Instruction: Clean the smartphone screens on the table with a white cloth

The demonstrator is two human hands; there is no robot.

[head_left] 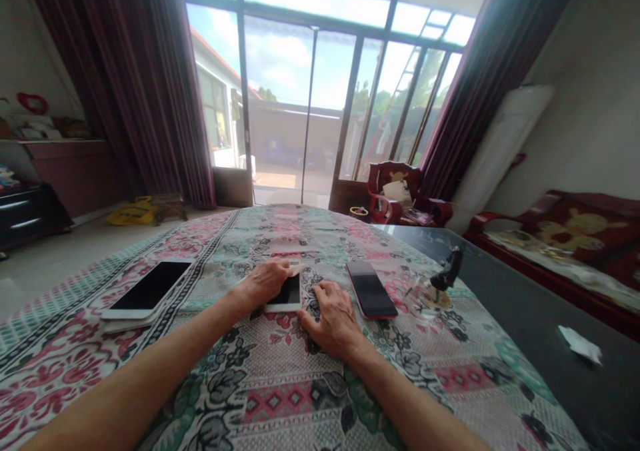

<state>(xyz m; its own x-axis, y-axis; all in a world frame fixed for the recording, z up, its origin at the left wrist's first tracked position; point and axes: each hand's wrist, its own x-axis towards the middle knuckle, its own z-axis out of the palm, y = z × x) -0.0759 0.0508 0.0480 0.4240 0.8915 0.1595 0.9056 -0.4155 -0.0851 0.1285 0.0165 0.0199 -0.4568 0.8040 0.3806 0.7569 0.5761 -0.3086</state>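
A small white phone (289, 296) with a dark screen lies flat on the patterned cloth (280, 384) in front of me. My left hand (264, 282) rests on its left side, fingers curled over the phone's upper edge. My right hand (334, 316) lies on the cloth just right of the phone, fingers bent, thumb touching the phone's lower right corner. A red-edged phone (371, 290) lies to the right of my right hand. A large white tablet (149, 289) lies further left, near the cloth's striped border.
A dark glossy table (540, 324) shows right of the cloth, with a crumpled white paper (580, 344) on it. A glass ashtray with a black clip-like object (440, 284) sits at the cloth's right edge. A red wooden chair (400, 194) and sofa (570, 238) stand behind.
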